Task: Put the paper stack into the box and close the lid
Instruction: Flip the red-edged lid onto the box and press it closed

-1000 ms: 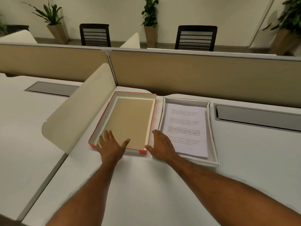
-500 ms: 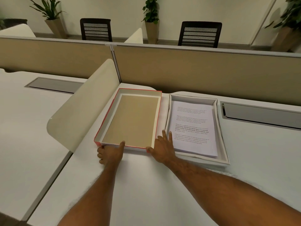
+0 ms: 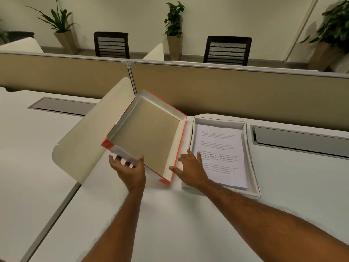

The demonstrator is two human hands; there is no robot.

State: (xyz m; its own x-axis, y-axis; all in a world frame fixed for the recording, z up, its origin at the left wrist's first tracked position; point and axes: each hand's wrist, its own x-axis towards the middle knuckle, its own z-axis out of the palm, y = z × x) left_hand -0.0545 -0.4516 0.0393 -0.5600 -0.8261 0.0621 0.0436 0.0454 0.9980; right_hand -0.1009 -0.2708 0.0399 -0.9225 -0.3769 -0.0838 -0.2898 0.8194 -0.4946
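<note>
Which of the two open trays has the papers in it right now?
The white box on the right, flat on the desk, holds the paper stack. The red-edged lid, tilted up in the left hand, is empty.

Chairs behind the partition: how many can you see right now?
2. One black chair sits back left, past the partition; the other black chair sits back right. Their lower parts are hidden, and more could be hidden too.

Two hands (image 3: 130, 167) (image 3: 190, 169), one lid (image 3: 145, 135), one box (image 3: 253, 157), one paper stack (image 3: 221, 148), two chairs (image 3: 111, 45) (image 3: 227, 50).
</note>
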